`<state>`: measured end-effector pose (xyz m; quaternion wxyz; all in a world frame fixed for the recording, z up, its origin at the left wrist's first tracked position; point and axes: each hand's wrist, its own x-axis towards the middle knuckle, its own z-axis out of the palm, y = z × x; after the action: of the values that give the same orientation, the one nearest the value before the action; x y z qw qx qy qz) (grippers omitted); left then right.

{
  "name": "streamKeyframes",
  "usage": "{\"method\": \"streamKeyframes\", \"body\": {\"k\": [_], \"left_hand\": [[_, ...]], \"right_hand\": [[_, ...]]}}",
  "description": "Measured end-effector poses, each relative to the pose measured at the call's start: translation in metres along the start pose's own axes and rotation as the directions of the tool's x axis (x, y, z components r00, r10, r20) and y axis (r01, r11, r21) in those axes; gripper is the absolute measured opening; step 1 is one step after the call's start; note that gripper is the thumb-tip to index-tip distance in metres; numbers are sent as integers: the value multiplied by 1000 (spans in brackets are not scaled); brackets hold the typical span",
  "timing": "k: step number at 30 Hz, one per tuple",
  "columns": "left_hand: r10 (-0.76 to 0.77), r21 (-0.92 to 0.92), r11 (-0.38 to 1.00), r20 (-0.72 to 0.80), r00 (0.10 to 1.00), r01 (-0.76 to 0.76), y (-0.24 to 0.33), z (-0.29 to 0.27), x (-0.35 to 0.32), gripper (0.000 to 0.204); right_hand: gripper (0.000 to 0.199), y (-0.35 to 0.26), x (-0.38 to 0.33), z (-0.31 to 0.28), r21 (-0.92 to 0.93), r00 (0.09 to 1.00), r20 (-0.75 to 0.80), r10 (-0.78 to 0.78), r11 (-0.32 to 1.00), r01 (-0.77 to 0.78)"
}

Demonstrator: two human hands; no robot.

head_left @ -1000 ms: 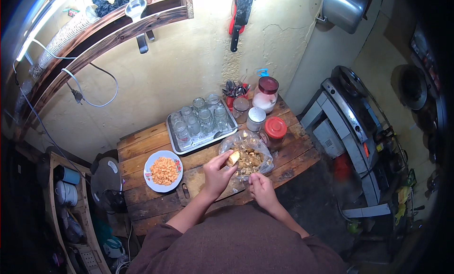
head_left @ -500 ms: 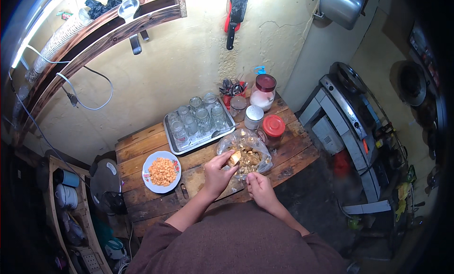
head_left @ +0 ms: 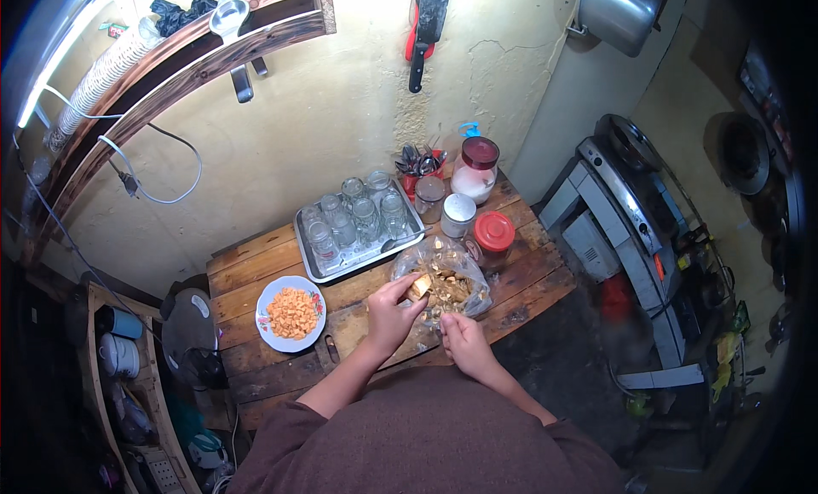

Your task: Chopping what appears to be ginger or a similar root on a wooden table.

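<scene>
My left hand [head_left: 389, 322] pinches a pale yellow chunk with a brown edge [head_left: 421, 284] between thumb and fingers; its exact kind is unclear. It is held over the near left side of a clear plastic bag [head_left: 479, 300], which lies open with brown and pale scraps [head_left: 447, 291] inside. At the bag's near edge my right hand [head_left: 467, 341] is closed, its fingertips pressed together; anything in them is too small to make out. Partly under my left arm lies a wooden cutting board [head_left: 348, 329]. Left of it, a flowered white plate [head_left: 281, 344] carries orange diced pieces [head_left: 294, 313].
Behind the bag stand a red-lidded jar [head_left: 493, 232], a white-lidded jar [head_left: 458, 211] and a large jar of white powder [head_left: 475, 177]. A metal tray [head_left: 312, 268] holds several glass mugs. Knives [head_left: 422, 43] hang on the wall; a gas stove [head_left: 618, 192] is at right.
Both hands stay almost in place, and the chunk remains in my left fingers. It looks slightly turned. The whole view has shifted a little.
</scene>
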<state>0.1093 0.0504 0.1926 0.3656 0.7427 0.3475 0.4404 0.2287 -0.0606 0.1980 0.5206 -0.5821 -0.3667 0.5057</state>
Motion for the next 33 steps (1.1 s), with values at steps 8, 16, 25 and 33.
{"method": "streamKeyframes", "body": {"k": [8, 16, 25, 33], "left_hand": [[8, 15, 1000, 93, 996, -10, -2, 7, -1, 41], [43, 13, 999, 91, 995, -45, -4, 15, 8, 36], [-397, -683, 478, 393, 829, 552, -25, 0, 14, 31], [-360, -762, 33, 595, 719, 647, -13, -16, 4, 25]], "right_hand": [[31, 17, 14, -6, -51, 995, -76, -69, 997, 65], [33, 12, 22, -14, 238, 970, -41, 240, 945, -224], [40, 10, 24, -31, 289, 975, -91, 205, 942, -171], [49, -11, 17, -38, -589, 860, -133, -492, 737, 331]]}}
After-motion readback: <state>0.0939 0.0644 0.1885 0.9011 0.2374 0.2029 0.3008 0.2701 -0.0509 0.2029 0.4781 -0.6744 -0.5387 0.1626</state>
